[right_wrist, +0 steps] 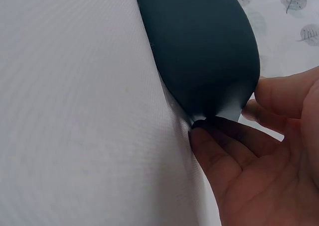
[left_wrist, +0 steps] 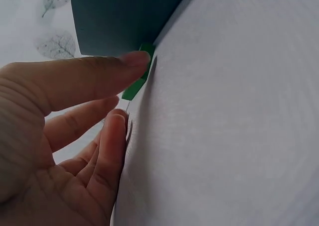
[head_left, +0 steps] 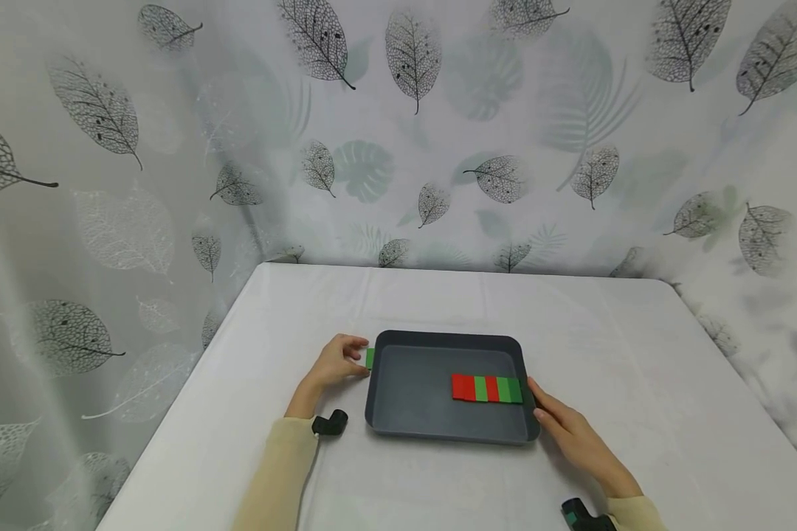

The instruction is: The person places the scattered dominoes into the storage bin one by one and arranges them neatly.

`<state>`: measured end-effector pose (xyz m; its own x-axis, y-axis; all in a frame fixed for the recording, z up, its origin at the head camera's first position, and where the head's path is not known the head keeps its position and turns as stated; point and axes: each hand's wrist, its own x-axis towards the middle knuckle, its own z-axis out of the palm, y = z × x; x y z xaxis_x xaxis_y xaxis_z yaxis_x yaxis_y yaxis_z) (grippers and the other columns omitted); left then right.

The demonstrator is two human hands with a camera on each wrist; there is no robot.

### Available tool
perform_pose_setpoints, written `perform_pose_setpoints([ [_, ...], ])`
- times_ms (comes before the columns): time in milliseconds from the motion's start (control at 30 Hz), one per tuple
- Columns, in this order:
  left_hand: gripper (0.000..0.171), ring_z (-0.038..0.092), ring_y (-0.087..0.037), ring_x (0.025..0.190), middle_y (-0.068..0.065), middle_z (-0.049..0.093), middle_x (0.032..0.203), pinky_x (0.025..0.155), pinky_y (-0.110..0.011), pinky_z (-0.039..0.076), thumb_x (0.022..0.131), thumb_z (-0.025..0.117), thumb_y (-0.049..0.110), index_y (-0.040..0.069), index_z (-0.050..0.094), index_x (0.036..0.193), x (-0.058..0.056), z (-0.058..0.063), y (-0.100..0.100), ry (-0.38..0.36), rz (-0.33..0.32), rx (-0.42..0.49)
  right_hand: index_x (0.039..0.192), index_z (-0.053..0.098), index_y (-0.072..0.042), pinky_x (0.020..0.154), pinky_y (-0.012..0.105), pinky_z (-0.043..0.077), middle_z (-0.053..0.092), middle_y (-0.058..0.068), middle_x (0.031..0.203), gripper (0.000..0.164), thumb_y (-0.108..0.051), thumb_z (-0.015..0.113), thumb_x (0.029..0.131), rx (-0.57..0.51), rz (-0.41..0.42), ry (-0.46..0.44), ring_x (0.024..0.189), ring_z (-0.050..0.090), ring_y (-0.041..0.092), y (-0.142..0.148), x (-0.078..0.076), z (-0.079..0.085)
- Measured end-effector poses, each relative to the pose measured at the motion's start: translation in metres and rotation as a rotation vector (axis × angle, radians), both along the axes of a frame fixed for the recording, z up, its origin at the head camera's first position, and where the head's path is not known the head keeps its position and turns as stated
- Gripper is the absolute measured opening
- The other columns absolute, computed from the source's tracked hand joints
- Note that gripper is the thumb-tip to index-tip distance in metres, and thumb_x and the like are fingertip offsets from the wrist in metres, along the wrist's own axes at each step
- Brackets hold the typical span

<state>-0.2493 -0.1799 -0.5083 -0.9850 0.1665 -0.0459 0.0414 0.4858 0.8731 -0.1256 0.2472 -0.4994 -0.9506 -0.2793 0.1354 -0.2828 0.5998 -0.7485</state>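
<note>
A dark grey tray [head_left: 412, 402] with a raised rim lies on the table. On its floor, a row of several red and green tiles [head_left: 487, 389] lies side by side near the right wall. My left hand [head_left: 337, 361] is just left of the tray, thumb and fingers about a small green tile [head_left: 370, 359] at the tray's outer edge. In the left wrist view, the thumb covers part of this green tile [left_wrist: 133, 89]. At the opposite end, my right hand [head_left: 574, 435] grips the tray's right side, fingertips low against the wall, as the right wrist view shows.
A white cloth covers the table [head_left: 438, 487]. Behind and to the left hangs a curtain [head_left: 372, 169] with a leaf print. A black camera is strapped to each wrist, the left one [head_left: 330, 423] close to the tray's near left corner.
</note>
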Motion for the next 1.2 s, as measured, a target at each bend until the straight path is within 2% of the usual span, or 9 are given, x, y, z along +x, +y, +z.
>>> perform_pose_setpoints([
  [400, 0.049, 0.052, -0.017, 0.085, -0.011, 0.054, 0.101, 0.074, -0.027, 0.042, 0.068, 0.084, -0.002, -0.001, 0.068, 0.114, 0.001, 0.001, 0.002, 0.048, -0.025, -0.084, 0.15, 0.036, -0.002, 0.096, -0.003, 0.02, 0.037, 0.021, 0.153, 0.052, -0.023, 0.048, 0.104, -0.005, 0.004, -0.021, 0.124, 0.02, -0.025, -0.001, 0.001, 0.001],
  [567, 0.047, 0.054, -0.017, 0.084, -0.01, 0.057, 0.097, 0.074, -0.026, 0.042, 0.068, 0.084, 0.0, 0.0, 0.07, 0.112, 0.001, 0.001, 0.002, 0.054, 0.011, -0.086, 0.149, 0.036, -0.002, 0.096, -0.003, 0.02, 0.037, 0.021, 0.153, 0.051, -0.022, 0.048, 0.103, -0.003, 0.001, -0.022, 0.123, 0.02, -0.026, -0.001, 0.001, 0.0],
  [667, 0.045, 0.057, -0.017, 0.083, -0.011, 0.063, 0.094, 0.074, -0.025, 0.044, 0.069, 0.083, 0.0, 0.0, 0.07, 0.113, 0.003, 0.003, 0.001, 0.019, 0.061, -0.043, 0.149, 0.037, -0.002, 0.096, -0.003, 0.019, 0.037, 0.021, 0.152, 0.051, -0.021, 0.049, 0.103, -0.002, 0.0, -0.02, 0.123, 0.02, -0.026, 0.0, 0.0, -0.001],
  [800, 0.045, 0.06, -0.015, 0.083, -0.014, 0.065, 0.1, 0.071, -0.022, 0.047, 0.073, 0.079, -0.003, -0.002, 0.066, 0.117, 0.004, 0.007, -0.001, -0.03, 0.12, 0.068, 0.149, 0.037, -0.002, 0.096, -0.003, 0.019, 0.038, 0.022, 0.152, 0.051, -0.021, 0.049, 0.103, 0.001, -0.001, -0.006, 0.124, 0.021, -0.025, 0.0, 0.0, -0.001],
  [933, 0.045, 0.061, -0.011, 0.082, -0.017, 0.062, 0.107, 0.07, -0.018, 0.049, 0.076, 0.075, -0.007, -0.004, 0.063, 0.12, 0.007, 0.014, -0.003, -0.024, 0.161, 0.175, 0.149, 0.038, -0.003, 0.096, -0.002, 0.02, 0.038, 0.022, 0.151, 0.051, -0.021, 0.049, 0.103, 0.007, 0.0, 0.007, 0.124, 0.022, -0.023, 0.0, 0.0, 0.0],
  [1067, 0.043, 0.062, -0.01, 0.082, -0.023, 0.062, 0.11, 0.07, -0.017, 0.051, 0.079, 0.072, -0.008, -0.007, 0.061, 0.121, 0.009, 0.022, -0.004, -0.001, 0.148, 0.244, 0.15, 0.037, -0.004, 0.096, -0.003, 0.02, 0.037, 0.02, 0.152, 0.051, -0.022, 0.048, 0.103, 0.0, -0.004, -0.022, 0.124, 0.02, -0.024, 0.0, 0.0, 0.001],
  [1200, 0.041, 0.062, -0.009, 0.081, -0.024, 0.063, 0.109, 0.07, -0.017, 0.051, 0.081, 0.07, -0.007, -0.011, 0.06, 0.12, 0.01, 0.025, -0.004, 0.006, 0.123, 0.259, 0.15, 0.036, -0.005, 0.096, -0.002, 0.02, 0.037, 0.018, 0.153, 0.052, -0.024, 0.048, 0.103, 0.011, -0.013, -0.039, 0.125, 0.021, -0.021, 0.0, 0.0, 0.001],
])
